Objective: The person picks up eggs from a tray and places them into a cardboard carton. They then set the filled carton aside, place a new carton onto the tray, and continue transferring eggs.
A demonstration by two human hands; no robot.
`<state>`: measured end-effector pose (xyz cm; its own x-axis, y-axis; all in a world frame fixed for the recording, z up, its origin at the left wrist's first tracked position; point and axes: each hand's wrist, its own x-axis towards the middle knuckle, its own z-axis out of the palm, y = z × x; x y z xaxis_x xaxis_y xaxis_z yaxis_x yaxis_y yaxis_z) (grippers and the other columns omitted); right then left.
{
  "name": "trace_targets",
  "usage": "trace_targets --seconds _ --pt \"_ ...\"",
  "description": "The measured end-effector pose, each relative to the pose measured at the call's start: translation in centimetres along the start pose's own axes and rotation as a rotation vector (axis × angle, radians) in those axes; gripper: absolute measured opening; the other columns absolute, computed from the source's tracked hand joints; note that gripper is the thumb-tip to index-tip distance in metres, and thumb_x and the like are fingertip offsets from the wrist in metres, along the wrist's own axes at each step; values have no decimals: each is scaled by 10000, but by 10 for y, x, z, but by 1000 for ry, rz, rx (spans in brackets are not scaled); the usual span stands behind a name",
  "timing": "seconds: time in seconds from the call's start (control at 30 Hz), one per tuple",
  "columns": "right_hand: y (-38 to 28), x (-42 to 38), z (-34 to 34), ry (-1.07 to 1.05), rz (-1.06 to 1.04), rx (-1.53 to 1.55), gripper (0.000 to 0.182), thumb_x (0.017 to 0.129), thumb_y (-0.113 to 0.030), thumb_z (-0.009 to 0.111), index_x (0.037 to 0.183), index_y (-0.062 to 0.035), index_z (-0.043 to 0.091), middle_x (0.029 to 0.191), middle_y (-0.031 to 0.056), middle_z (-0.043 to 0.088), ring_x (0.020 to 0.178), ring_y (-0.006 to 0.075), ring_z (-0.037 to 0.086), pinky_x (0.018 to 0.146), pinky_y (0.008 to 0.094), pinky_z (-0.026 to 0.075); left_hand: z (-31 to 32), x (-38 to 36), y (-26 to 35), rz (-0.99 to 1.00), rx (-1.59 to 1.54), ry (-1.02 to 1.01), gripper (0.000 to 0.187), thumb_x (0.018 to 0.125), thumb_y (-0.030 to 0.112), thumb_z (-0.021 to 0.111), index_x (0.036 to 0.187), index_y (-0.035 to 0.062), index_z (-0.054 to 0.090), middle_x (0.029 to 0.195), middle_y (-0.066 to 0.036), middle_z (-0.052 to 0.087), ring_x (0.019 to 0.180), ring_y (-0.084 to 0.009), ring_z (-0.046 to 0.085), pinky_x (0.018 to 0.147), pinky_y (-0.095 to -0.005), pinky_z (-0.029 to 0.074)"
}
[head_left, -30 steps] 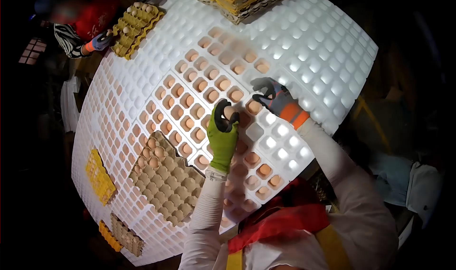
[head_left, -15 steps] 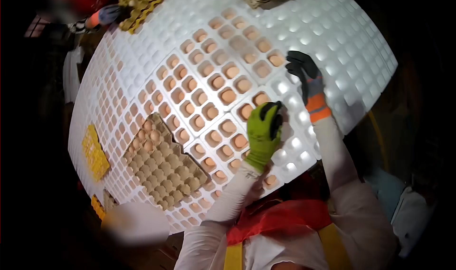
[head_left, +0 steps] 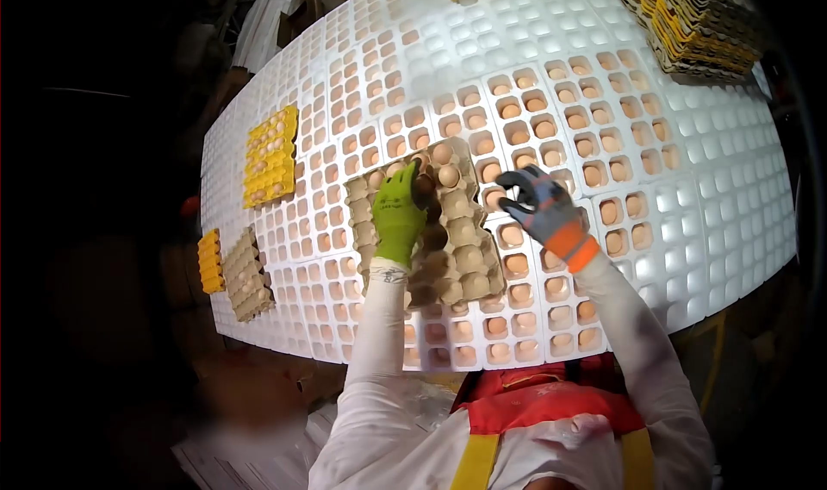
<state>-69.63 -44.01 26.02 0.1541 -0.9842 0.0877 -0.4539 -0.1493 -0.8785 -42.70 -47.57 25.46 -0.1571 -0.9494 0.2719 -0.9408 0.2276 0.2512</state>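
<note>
My left hand (head_left: 401, 214), in a green glove with a dark palm, is over a grey-brown cardboard egg tray (head_left: 465, 231). Its fingers curl down around an egg at the tray's far end, mostly hidden under the glove. Beside it an egg (head_left: 448, 176) sits in a tray cup; the nearer cups I can see hold none. My right hand (head_left: 541, 205), gloved in grey and orange, hovers right of the tray above white foam cells (head_left: 564, 205) with eggs in them. Its fingers are bent but apart from the thumb, with nothing visible between.
A yellow egg tray (head_left: 269, 167) with several eggs lies to the left, with another cardboard tray (head_left: 250, 279) and a small yellow tray (head_left: 210, 262) nearer the edge. Stacked trays (head_left: 689, 24) stand at the back right. Foam cells without eggs (head_left: 732, 197) cover the right side.
My view has turned left. My left hand has gone from the foam cells to the eggs in the cardboard tray. My right hand has also moved left, close to that tray.
</note>
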Motion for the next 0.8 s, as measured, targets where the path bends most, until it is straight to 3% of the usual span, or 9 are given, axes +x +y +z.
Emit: trace_targets --seconds 0.13,0.27,0.3,0.4,0.47,0.5,0.63,0.73,0.8 --pt "-50 89 74 -269 -44 -910 437 795 -306 761 1215 -246 655 1278 82 543 1194 298 547 962 419 481 0 5 -17 -6 10 -146 419 788 138 713 1201 181 655 1106 -80 666 1040 -331 629 851 -446 506" --pt "-45 98 78 -295 -17 -787 471 774 -292 780 1214 -196 639 1276 89 539 1217 318 525 993 423 467 -8 -6 -41 -16 -276 -81 384 844 148 730 1219 140 651 1093 -71 656 997 -266 648 824 -393 527" --pt "-13 85 88 22 -113 -525 491 760 -303 816 1178 -135 621 1272 108 552 1166 315 554 973 454 492 -17 -12 -48 -107 -487 -70 364 869 150 727 1223 119 648 1095 -63 652 994 -240 649 816 -374 532" --pt "18 89 72 -57 251 689 635 693 -205 879 1233 -77 571 1196 124 605 1076 260 622 945 377 532 -57 -29 -66 -578 -1349 -67 296 984 113 612 1269 36 592 1142 -44 649 1023 -147 625 807 -301 541" --pt "3 102 61 -28 271 636 665 663 -129 896 1238 -64 568 1186 75 617 1148 191 607 943 331 528 -63 -29 -98 -571 -1507 -51 309 969 77 598 1276 51 580 1117 -51 656 991 -141 621 802 -290 541" --pt "0 122 77 118 -133 111 637 692 -196 866 1245 -75 573 1216 131 602 1100 252 629 924 385 549 -66 -23 -108 -570 -1471 -91 295 950 72 615 1244 48 596 1090 -32 650 965 -140 617 785 -294 537" --pt "-25 150 108 -280 -48 -866 461 753 -289 793 1164 -140 646 1314 127 561 1131 283 632 905 408 541 -63 26 -98 88 23 -37 420 746 145 754 1156 178 671 1053 -70 649 940 -284 644 781 -386 539" --pt "-32 132 87 -45 107 -369 396 758 -309 811 1056 -98 655 1138 77 608 978 248 662 816 375 544 -33 41 -120 87 107 -278 299 749 150 747 1037 162 666 1065 -82 635 974 -328 637 778 -446 531" --pt "-16 124 75 -136 419 706 293 897 -219 710 1164 -140 620 1085 36 649 774 172 680 542 331 526 -33 37 -121 87 75 -222 194 794 181 734 958 143 637 980 -72 650 932 -312 643 749 -445 518"
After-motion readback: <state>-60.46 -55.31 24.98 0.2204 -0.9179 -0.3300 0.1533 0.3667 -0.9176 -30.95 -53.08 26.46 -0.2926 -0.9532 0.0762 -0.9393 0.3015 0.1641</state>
